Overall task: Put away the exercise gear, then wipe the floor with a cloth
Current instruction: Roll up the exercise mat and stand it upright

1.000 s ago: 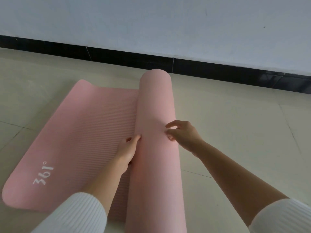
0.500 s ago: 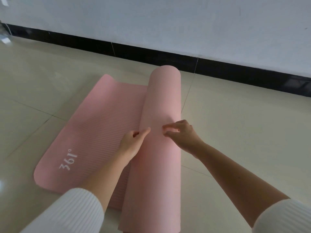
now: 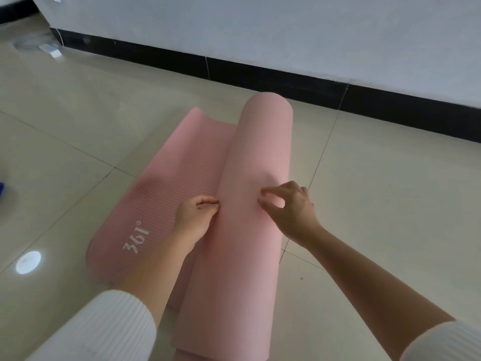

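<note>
Mat [image 3: 260,152], one, hands [image 3: 194,220] [image 3: 291,212], two, seemingly pinching

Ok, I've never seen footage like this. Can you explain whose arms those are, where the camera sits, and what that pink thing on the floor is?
There is no machine here. These are a person's own two arms, in white sleeves, filmed by one wide-angle camera worn on their head and looking down. The pink thing is an exercise mat, partly rolled up on the tiled floor. The unrolled part lies flat to the left and is printed with 361°. The left hand touches the roll's left side with curled fingers, and the right hand has its fingertips on top of the roll. I cannot tell whether either hand truly grips it. Behind is a pale wall with a black skirting.
</note>
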`<state>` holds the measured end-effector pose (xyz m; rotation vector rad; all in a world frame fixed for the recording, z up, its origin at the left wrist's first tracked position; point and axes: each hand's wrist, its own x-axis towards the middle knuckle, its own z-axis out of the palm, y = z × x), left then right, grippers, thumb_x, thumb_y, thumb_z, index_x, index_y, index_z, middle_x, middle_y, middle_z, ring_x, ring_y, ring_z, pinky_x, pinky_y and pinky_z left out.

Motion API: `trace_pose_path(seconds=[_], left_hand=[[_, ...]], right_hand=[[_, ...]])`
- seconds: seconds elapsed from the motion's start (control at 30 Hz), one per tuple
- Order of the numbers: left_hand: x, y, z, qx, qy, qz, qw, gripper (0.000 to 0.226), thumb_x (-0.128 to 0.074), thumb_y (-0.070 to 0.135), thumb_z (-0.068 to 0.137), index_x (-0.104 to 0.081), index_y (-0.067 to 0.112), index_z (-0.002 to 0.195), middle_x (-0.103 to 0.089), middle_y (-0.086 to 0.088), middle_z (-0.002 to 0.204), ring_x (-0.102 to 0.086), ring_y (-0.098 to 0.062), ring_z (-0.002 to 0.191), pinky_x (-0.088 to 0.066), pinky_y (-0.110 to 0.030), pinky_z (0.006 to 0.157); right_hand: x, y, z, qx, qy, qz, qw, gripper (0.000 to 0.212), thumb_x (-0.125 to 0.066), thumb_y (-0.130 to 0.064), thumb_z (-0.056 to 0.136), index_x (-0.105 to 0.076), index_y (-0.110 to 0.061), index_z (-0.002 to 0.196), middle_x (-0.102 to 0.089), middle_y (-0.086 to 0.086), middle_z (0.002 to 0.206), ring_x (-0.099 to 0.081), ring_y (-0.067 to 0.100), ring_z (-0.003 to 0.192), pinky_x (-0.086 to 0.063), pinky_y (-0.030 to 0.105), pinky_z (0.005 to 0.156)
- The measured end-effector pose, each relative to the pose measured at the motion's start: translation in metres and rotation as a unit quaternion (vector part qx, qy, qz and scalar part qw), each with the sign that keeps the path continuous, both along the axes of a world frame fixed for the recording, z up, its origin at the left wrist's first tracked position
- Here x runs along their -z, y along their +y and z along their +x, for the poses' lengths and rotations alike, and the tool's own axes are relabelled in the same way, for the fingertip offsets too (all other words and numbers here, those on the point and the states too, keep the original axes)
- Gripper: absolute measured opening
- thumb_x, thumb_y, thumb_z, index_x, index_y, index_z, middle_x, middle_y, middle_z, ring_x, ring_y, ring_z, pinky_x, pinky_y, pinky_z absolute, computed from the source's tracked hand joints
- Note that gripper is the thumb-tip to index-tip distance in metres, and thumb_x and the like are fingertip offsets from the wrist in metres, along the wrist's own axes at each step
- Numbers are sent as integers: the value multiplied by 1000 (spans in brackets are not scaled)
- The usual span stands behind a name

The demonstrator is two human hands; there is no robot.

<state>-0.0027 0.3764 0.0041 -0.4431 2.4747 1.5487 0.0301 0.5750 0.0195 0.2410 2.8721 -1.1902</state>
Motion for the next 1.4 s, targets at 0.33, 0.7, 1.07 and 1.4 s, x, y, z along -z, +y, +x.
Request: trace_pose_path(seconds=[0.33,0.7,1.07,1.4], left_hand=[[-34,-33,-8,133,-116,-31,984,33,-68,52,77,-71,24,93,-70,16,90,-59,9,73,-41,-10,60],[-8,-93,-46,148,67,-177,971,55,-47,2,85,-55,30,131,-55,-2,132,-49,-17,125,-30,-19,104],[-14,-143,-81,193,-63,-295,934,94,-31,91,64,-50,32,135,-20,3,155,1,-16,144,-12,-49,114],[-12,-183,-126,159,-152,-38,975,118,-77,47,57,-7,32,151,-14,3,158,-15,-15,144,-10,-35,115]], right_hand=[[-12,-26,-31,5,-68,-327,943,37,-59,-11,89,-62,-21,124,-67,-5,111,-61,11,104,-46,31,100],[-15,-75,-62,-24,-55,-258,964,39,-56,-8,87,-63,-23,123,-65,-6,117,-60,8,100,-44,18,82],[-20,-97,-108,-13,-105,-322,941,35,-65,-8,86,-63,-22,118,-66,-4,115,-61,14,104,-50,25,85],[0,-140,-115,-2,-140,-183,973,85,-73,-50,76,-24,-41,145,-36,0,130,-43,17,99,-37,26,82]])
